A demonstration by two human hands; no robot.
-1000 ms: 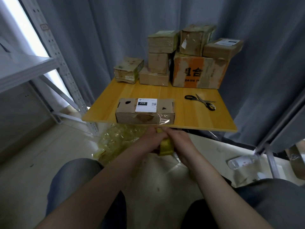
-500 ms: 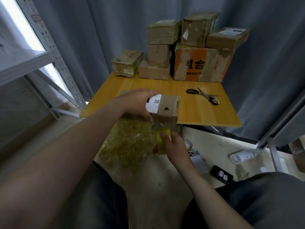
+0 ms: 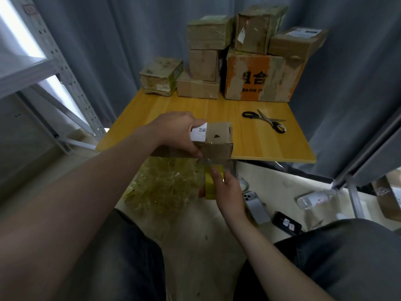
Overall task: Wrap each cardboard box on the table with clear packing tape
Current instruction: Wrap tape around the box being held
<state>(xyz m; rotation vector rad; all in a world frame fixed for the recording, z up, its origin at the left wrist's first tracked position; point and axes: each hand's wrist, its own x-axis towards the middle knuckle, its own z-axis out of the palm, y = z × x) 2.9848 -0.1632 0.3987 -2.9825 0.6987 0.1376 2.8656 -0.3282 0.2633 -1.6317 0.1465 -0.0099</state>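
bare forearms (image 3: 91, 192), faded dark grey denim trousers (image 3: 121, 263) on both legs

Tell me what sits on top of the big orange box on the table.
Two cardboard boxes rest on the orange box: a tall box on its left part and a labelled flat box overhanging its right edge. The top surface beneath them is covered.

Packing room: stacked boxes (image 3: 236, 59), metal shelving (image 3: 54, 61)

box (image 3: 219, 139) left end hidden, label (image 3: 198, 135) print illegible
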